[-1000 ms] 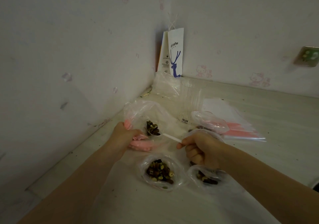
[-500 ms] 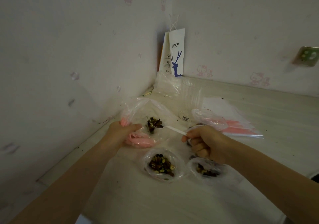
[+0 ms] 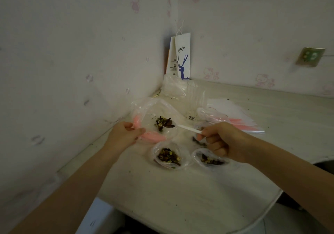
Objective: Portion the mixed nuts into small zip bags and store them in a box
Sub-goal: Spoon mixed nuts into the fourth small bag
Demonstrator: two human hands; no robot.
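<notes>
Nuts [image 3: 167, 123] on spoon [image 3: 188, 128], R hand [image 3: 222, 140]; L hand [image 3: 122, 136] prob. pinches bag [image 3: 144, 111].

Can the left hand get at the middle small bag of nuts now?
Probably not yet: the left hand grips the big bag by its pink zip edge, holding it open for the spoon. The small bag lies uncovered beside it, so letting go would free the way.

Room corner at 12 o'clock: left wall [image 3: 72, 71] meets back wall [image 3: 253, 26], both pale wallpaper with faint pink cartoon cat prints [image 3: 262, 80]. Wall socket [image 3: 310, 56] at 2 o'clock on back wall. White paper bag [image 3: 180, 56] upright in the corner. Whitish table [image 3: 180, 197], rounded edge at 5 o'clock, dark specks on top. Light dim.
</notes>
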